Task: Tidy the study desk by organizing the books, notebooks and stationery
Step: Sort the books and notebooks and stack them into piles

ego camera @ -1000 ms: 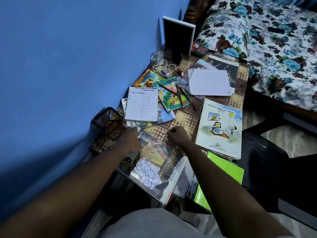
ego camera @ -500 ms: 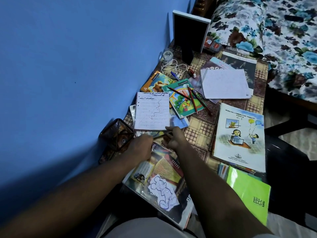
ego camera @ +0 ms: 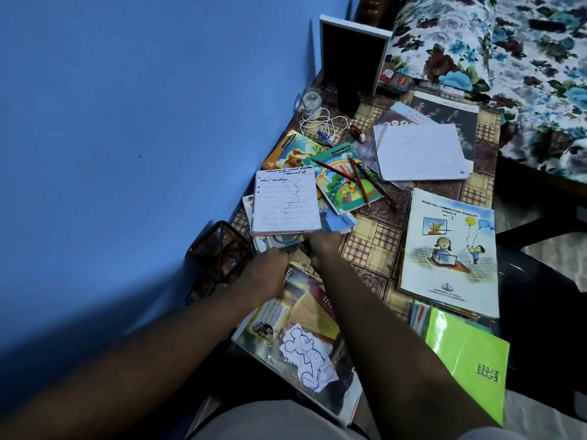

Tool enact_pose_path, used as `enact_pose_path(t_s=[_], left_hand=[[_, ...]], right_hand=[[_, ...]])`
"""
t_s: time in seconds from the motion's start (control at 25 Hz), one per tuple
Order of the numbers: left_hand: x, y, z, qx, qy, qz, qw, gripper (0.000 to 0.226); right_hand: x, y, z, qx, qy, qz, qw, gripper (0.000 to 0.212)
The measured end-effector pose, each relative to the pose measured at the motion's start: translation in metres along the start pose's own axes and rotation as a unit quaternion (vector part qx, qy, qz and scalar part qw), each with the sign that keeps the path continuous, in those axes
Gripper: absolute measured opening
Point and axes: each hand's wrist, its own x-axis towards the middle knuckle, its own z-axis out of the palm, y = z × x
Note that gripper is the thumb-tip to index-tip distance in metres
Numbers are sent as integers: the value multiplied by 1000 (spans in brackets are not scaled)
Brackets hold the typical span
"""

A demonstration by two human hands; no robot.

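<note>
Notepad (ego camera: 286, 201) lies just beyond your 2 grips, long axis pointing away. Right grip (ego camera: 324, 246) at its near edge, nearer than left grip (ego camera: 266, 271). Both curled; pinching anything, cannot tell.

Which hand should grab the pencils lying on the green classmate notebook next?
Probably the right. The right hand is nearer the pencils, on their side; the left hand sits lower, beside the mesh pen holder.
</note>
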Motion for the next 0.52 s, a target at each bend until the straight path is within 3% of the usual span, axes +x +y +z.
enact_pose_path(t_s=[0.12, 0.28, 0.4, 0.52], left_hand=[[-1, -1, 1, -9, 17, 6, 1000, 33], [-1, 6, -7, -56, 81, 29, 995, 21], [-5, 17, -15, -128, 172, 57, 975, 21], [-4, 19, -23, -204, 223, 9, 953, 24]], right_hand=[[-4, -6, -12, 23, -12, -55, 998, 45], [-6, -19, -28, 68, -7, -73, 995, 52], [-15, -35, -39, 92, -12, -73, 993, 30], [-18, -42, -49, 120, -9, -64, 991, 36]])
